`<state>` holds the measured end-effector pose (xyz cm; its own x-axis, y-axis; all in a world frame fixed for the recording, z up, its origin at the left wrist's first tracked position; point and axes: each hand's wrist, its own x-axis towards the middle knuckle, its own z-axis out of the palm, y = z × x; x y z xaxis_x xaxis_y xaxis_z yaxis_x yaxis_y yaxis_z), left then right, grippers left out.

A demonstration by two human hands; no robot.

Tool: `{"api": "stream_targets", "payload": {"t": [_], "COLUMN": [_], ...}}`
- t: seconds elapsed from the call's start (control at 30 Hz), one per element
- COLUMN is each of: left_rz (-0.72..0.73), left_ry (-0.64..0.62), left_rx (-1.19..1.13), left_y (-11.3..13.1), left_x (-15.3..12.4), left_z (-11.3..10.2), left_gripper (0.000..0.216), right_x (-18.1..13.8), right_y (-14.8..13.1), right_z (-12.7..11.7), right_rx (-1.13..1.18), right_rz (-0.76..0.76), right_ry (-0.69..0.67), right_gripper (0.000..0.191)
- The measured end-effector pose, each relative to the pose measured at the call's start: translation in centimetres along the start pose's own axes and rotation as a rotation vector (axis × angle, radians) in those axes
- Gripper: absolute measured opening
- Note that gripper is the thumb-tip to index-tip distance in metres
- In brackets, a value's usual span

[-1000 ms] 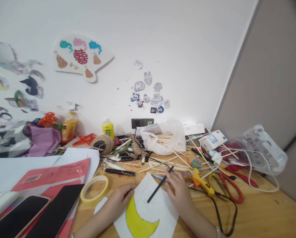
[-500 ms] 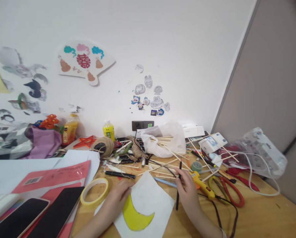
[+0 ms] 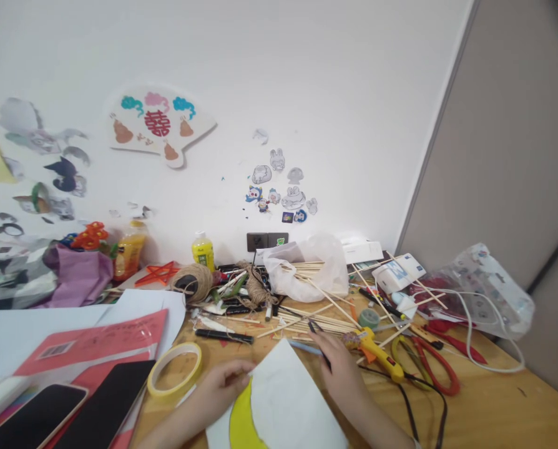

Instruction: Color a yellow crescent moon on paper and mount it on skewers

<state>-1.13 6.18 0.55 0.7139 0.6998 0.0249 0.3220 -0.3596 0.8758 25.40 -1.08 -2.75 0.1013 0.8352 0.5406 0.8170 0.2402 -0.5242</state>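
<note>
**Head view**

A: L hand (image 3: 220, 386)?

B: At the left edge of the white sheet (image 3: 288, 399). Fingers bent, tips touching that edge. Can't tell if it pinches the paper or only presses on it.

A: R hand (image 3: 342, 371)?

B: At the sheet's far right edge, fingers closed round a black pencil (image 3: 317, 333). One end of the pencil sticks out past the fingers, just beyond the sheet's far corner. The rest is hidden in the hand.

A: The sheet itself?

B: On the wooden table (image 3: 485, 405) between the two hands, near edge cut off by the frame. Yellow crescent (image 3: 239, 427) drawn on its near-left part, partly out of view.

A: What's around the sheet?

B:
- Tape roll (image 3: 160, 390): left of the sheet, flat, just past the L hand.
- Two dark phones (image 3: 103, 408): further left.
- Black marker (image 3: 225, 336): beyond the sheet's left side, lying flat.
- Loose wooden sticks (image 3: 316, 315): beyond the far corner, behind the pencil end.
- Yellow glue gun (image 3: 377, 354): right of the sheet, just beside the R hand. Can't tell if they touch.
- Red scissors (image 3: 431, 362): further right again.
</note>
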Motion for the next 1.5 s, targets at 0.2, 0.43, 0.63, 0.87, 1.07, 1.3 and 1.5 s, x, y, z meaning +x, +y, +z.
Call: {"api": "stream_targets", "payload": {"t": [0.2,0.43,0.63,0.87,1.07,1.3,1.5], "left_rz": [0.033,0.052,0.036,-0.036,-0.039,-0.053,-0.079], "left_ry": [-0.097,-0.045,0.003,0.101,0.162,0.199,0.221], "left_rx": [0.109,0.2,0.245,0.219,0.182,0.154,0.136], "left_y": [1.8,1.7,0.8,-0.2,-0.6,-0.8,-1.3], "left_x": [-0.6,-0.4,-0.3,-0.1,0.1,0.2,0.3], "left_z": [0.6,0.6,0.6,0.6,0.1,0.0,0.1], "left_gripper": [0.03,0.026,0.025,0.03,0.029,0.031,0.034], "right_x": [-0.1,-0.1,0.0,-0.2,-0.3,0.0,0.0], "right_y": [-1.8,-3.6,-3.4,-3.0,-2.9,-2.8,-2.9], "right_z": [-0.6,-1.3,-1.1,-0.8,-0.7,-0.7,-0.8], "right_rx": [0.057,0.077,0.058,-0.04,-0.057,-0.192,-0.284], "right_rz": [-0.069,-0.084,-0.066,-0.029,-0.013,-0.023,-0.021], "right_ry": [-0.197,-0.292,-0.261,-0.253,-0.271,-0.158,-0.174], "right_gripper": [0.065,0.043,0.051,0.055,0.059,0.05,0.041]}}
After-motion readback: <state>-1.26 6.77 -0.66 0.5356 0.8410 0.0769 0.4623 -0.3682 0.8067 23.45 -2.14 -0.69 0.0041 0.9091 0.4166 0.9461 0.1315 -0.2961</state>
